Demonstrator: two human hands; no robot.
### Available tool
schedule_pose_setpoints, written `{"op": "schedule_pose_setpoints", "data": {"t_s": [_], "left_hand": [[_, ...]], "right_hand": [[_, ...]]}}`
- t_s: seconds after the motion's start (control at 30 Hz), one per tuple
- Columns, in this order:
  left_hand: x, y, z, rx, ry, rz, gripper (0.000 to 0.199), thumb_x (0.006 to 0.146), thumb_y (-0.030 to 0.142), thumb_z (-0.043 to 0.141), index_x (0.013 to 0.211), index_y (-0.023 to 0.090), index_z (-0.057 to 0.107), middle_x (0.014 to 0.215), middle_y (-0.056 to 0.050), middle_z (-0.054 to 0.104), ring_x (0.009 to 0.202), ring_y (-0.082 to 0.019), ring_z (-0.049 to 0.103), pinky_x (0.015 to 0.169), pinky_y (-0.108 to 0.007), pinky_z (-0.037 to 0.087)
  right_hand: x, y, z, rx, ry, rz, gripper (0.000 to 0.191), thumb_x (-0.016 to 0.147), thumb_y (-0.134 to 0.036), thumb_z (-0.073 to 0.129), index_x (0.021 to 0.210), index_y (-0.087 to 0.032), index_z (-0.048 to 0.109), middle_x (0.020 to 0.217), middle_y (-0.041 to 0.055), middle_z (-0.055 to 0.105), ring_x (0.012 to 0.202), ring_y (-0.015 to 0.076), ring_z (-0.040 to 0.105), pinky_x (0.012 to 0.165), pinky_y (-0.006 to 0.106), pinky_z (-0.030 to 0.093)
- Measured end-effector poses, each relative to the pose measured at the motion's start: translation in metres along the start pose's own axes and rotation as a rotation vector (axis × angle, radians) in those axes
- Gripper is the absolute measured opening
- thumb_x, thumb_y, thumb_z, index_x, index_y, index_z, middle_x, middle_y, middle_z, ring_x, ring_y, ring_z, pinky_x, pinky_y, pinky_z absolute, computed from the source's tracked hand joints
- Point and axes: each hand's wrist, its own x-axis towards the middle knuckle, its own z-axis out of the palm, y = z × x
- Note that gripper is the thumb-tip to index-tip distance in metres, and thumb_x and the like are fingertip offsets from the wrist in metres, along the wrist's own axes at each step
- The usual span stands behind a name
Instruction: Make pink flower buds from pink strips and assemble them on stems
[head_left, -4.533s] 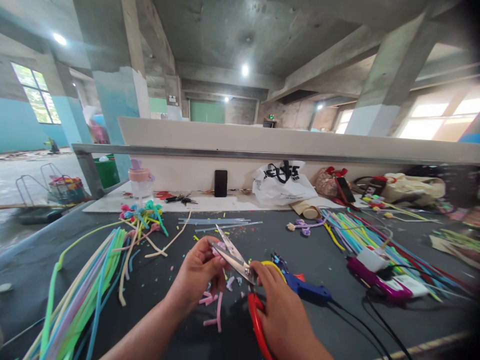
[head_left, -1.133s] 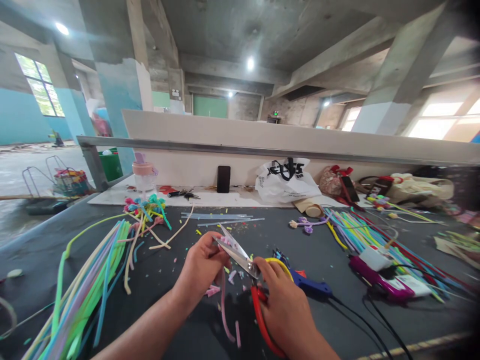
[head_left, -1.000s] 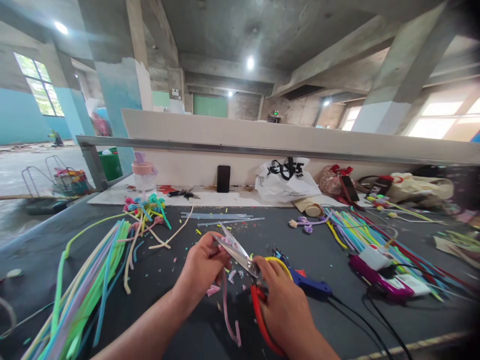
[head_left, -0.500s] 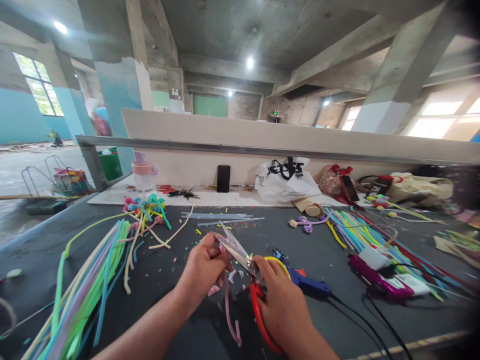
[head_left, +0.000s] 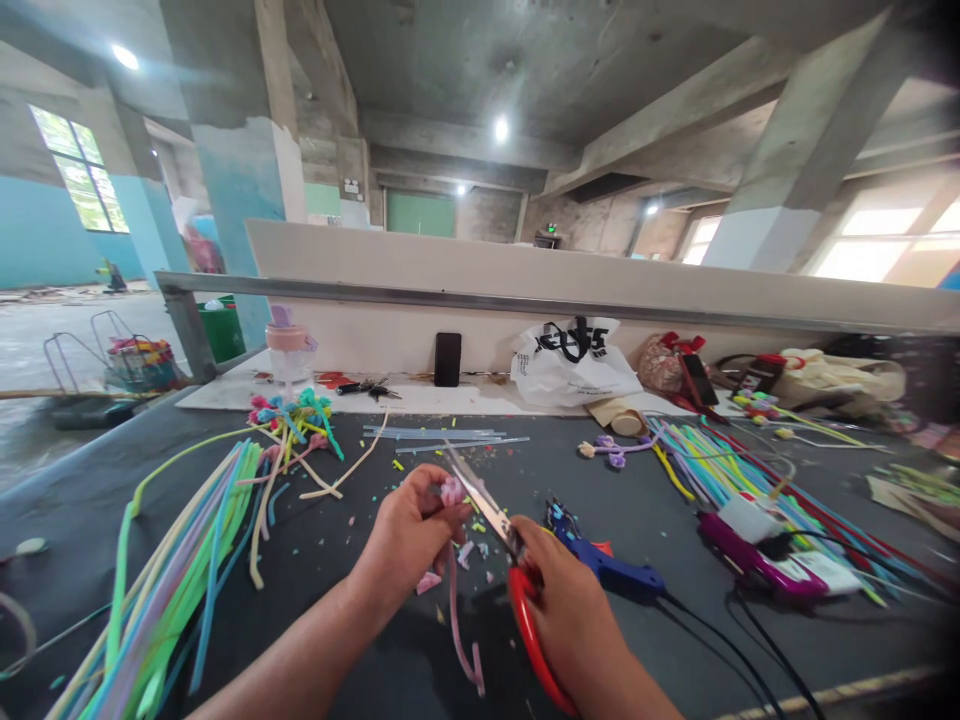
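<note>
Between the fingertips of my left hand (head_left: 416, 530) is a pink pipe-cleaner flower (head_left: 451, 490), its head showing above the thumb. Its stem (head_left: 454, 610) hangs below the hand and bends up at the end. My right hand (head_left: 566, 590) is wrapped round the scissors (head_left: 484, 500), which have red handles. The blades point up and left, nearly together, just right of the flower head; I cannot tell if they touch it. Pink and lilac scraps (head_left: 429, 581) lie on the dark table under my hands.
A blue glue gun (head_left: 619, 572) with a black cord lies right of my right hand. Bundles of coloured pipe cleaners lie left (head_left: 172, 570) and right (head_left: 720, 465). Clear sticks (head_left: 442, 434) lie ahead. A phone (head_left: 448, 360), white bag (head_left: 574, 365) and bottle (head_left: 289, 350) stand behind.
The scissor blades, spread around the flower before, have come together and shifted right of it. My right hand has closed and moved slightly right. The left hand has hardly moved.
</note>
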Motion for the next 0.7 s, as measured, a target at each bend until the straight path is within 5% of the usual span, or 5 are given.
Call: {"op": "schedule_pose_setpoints", "data": {"t_s": [0.33, 0.57, 0.7], "left_hand": [[0.001, -0.003, -0.006, 0.054, -0.024, 0.144, 0.018, 0.066, 0.015, 0.059, 0.082, 0.019, 0.051, 0.059, 0.004, 0.061, 0.054, -0.010, 0.055, 0.052, -0.019, 0.040], [0.003, -0.010, -0.008, 0.133, 0.067, 0.139, 0.019, 0.064, 0.019, 0.064, 0.082, 0.018, 0.058, 0.054, 0.005, 0.059, 0.053, -0.012, 0.055, 0.051, -0.020, 0.041], [0.005, -0.012, -0.007, 0.130, 0.013, 0.145, 0.016, 0.068, 0.022, 0.064, 0.081, 0.018, 0.057, 0.055, 0.005, 0.059, 0.050, -0.010, 0.054, 0.049, -0.018, 0.040]], "right_hand": [[0.001, -0.004, -0.018, -0.147, -0.023, -0.006, 0.046, 0.072, -0.015, 0.050, 0.117, -0.024, 0.051, 0.113, 0.0087, 0.058, 0.098, 0.0244, 0.056, 0.079, 0.036, 0.046], [-0.001, -0.001, -0.017, -0.133, -0.036, -0.003, 0.047, 0.070, -0.012, 0.051, 0.115, -0.023, 0.054, 0.109, 0.0080, 0.062, 0.090, 0.0210, 0.060, 0.074, 0.029, 0.046], [0.000, 0.001, -0.014, -0.004, -0.042, -0.010, 0.036, 0.073, -0.014, 0.049, 0.107, -0.022, 0.057, 0.092, 0.0045, 0.066, 0.080, 0.0187, 0.061, 0.069, 0.027, 0.045]]}}
